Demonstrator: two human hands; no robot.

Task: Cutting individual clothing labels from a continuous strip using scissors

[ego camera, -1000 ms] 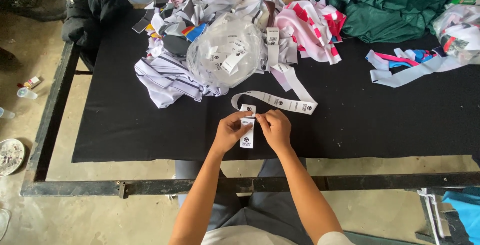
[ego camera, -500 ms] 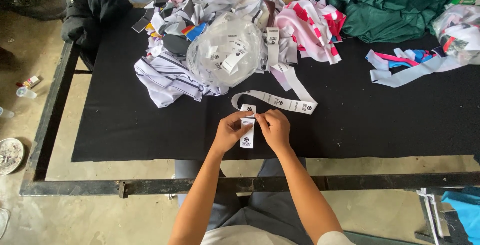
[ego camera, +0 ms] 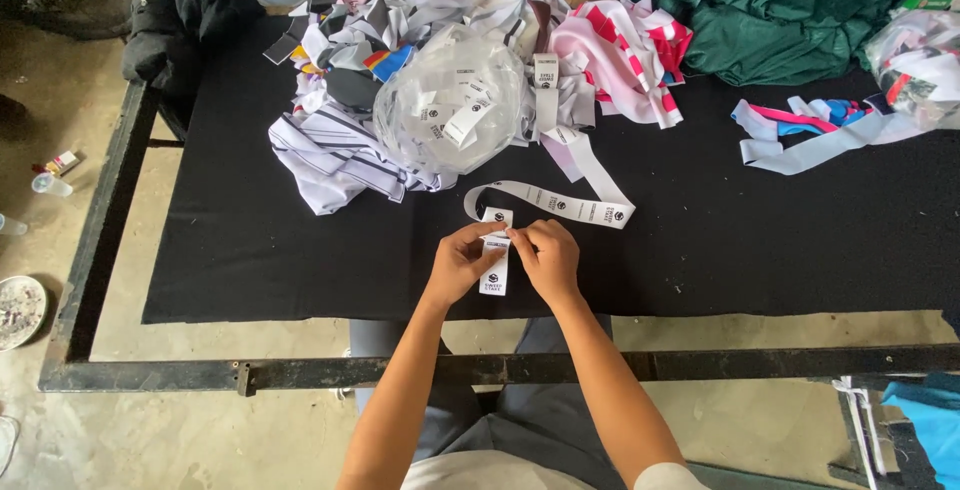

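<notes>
Head view looks straight down on a black cloth-covered table [ego camera: 250,250] with a dark metal frame. Near its front edge, the left hand [ego camera: 462,262] and the right hand [ego camera: 548,258] meet over a white label strip [ego camera: 495,275] printed in black. Both hands pinch this strip between thumb and fingertips, closed on it from either side, the left on its left edge and the right on its right edge. The strip lies flat on the cloth between them, running from just above the fingers down toward the table's front edge, with its lower end showing below the hands.

Just beyond the hands, a longer white label ribbon [ego camera: 560,205] curves across the cloth and leads up into the pile behind. That pile holds a clear plastic bag of white labels [ego camera: 450,110], striped grey-and-white fabric [ego camera: 330,155] to its left, and pink-and-white striped fabric [ego camera: 625,55] to its right. Green cloth [ego camera: 800,10] is heaped at the far right corner. Loose white, pink and blue ribbons [ego camera: 810,135] lie well apart to the right.
</notes>
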